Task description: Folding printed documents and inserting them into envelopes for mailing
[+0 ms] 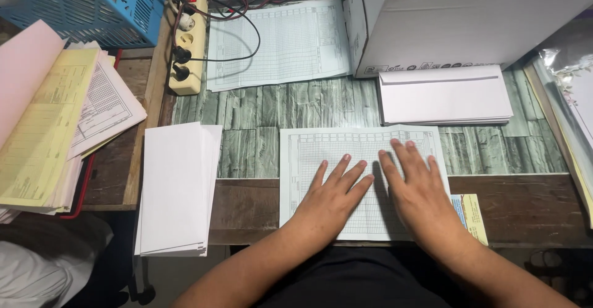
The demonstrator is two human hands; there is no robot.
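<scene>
Both hands lie flat on a printed grid form [364, 160] that sits at the near edge of the desk [290, 107], right in front of the person. The left hand [330, 197] rests palm down on the middle of the sheet, its fingers straight and slightly fanned. The right hand [417, 187] lies just beside it, also palm down, with fingers stretched out and held closer together, the tips reaching toward the far right part of the form. Neither hand grips or pinches anything; they only press on the paper.

To the left of the form, a stack of white envelopes [176, 187] hangs partly over the near edge of the desk. Far right, another pile of white envelopes [445, 95] lies in front of a white cardboard box [469, 24]. A second grid form [278, 42] lies at the far side, next to a cream power strip [188, 42] with dark plugs in it. A small coloured slip [472, 212] peeks out by the right wrist; what it is I cannot quite make out. At far left sit yellow and pink papers [43, 116] and a blue plastic basket [92, 5].
</scene>
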